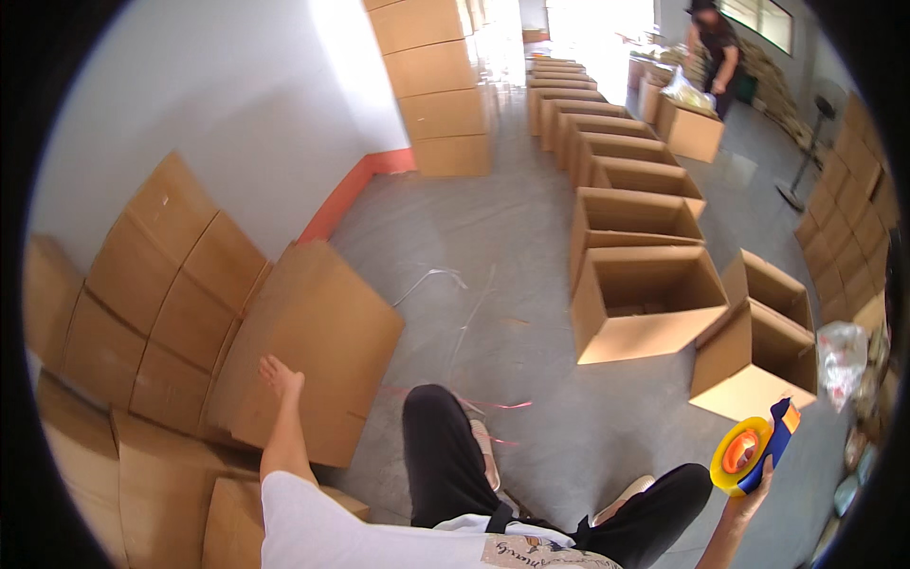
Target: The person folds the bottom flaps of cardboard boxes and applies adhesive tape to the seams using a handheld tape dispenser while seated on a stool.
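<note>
My left hand (282,377), fingers spread, reaches out over a stack of flattened cardboard boxes (327,322) leaning at the left. The palm looks to be at the face of the front sheet; whether it touches I cannot tell. Out at the lower right, my right hand (761,484) is closed around a blue tape dispenser (781,438), which carries a large yellow roll of tape (722,459) with an orange core. The dispenser is held up in the air, clear of the boxes.
Opened cartons (654,270) stand in a long row going away from me, with two more cartons (749,365) to their right. Stacked boxes (438,95) stand by the wall. A person (716,57) bends over a filled carton (689,131) near a fan (806,156). Pink string (502,406) lies near my feet.
</note>
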Demonstrator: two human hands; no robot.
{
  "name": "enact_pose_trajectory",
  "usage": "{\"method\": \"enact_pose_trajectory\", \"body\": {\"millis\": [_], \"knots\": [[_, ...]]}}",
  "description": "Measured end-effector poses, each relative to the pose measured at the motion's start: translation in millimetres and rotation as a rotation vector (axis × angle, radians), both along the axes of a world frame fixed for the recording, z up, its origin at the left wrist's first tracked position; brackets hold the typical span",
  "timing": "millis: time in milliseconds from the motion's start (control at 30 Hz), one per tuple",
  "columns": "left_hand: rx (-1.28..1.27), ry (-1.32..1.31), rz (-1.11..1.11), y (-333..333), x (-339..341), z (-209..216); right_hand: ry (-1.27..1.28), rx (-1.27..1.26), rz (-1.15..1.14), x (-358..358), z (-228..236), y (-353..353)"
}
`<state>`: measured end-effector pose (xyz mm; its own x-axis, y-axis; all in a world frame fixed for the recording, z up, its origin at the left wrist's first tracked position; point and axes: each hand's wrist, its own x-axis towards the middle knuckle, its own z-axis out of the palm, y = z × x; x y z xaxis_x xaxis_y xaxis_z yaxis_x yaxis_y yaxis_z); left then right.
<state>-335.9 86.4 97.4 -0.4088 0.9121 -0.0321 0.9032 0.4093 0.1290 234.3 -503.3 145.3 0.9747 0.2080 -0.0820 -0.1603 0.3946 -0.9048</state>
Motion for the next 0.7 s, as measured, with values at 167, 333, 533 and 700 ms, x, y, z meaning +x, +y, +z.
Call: {"method": "enact_pose_trajectory", "body": {"millis": [167,333,533,700], "knots": [[-0.070,-0.067,-0.057,6,-59,0,0.095,0.024,0.123,-61,30,89],[0.004,0.094,-0.107,0,-48,-9,0.125,-0.115,0.247,-94,41,125],[0.180,0.244,-0.118,-23,-20,-12,0.156,-0.163,0.412,-116,28,130],[0.339,0.190,-0.335,-37,-11,-1,0.286,-0.092,0.400,-129,15,136]]}}
